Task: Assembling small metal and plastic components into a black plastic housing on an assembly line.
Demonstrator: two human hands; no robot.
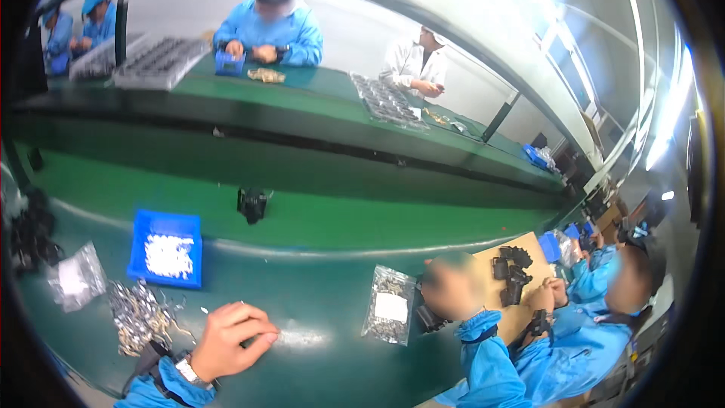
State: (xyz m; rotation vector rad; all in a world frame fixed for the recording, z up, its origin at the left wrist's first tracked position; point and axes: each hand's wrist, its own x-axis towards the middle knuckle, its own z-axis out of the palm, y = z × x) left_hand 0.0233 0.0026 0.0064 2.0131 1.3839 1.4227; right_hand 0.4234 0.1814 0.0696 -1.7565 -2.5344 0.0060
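Observation:
My left hand point(236, 338) hovers over the green tabletop, fingers curled in and thumb tip close to the index fingertip. Anything in that pinch is too small to make out. Beside its wrist lies a loose pile of small metal pieces point(143, 317). Just beyond stands a blue bin point(191, 275) of small white pieces. Over to the right my right hand point(453, 287) is smeared, so its fingers do not show. A black part point(430, 320) sits right by it, partly covered; whether it is gripped I cannot tell. Left of it is a clear bag point(390, 306) of metal pieces.
Clear bag with white contents point(75, 279) and black parts point(34, 234) lie far left. A black part point(252, 204) rests on the green strip point(340, 215) ahead. At right, a co-worker's hands point(547, 295) work by a wooden board point(491, 298) with black parts. Others work across.

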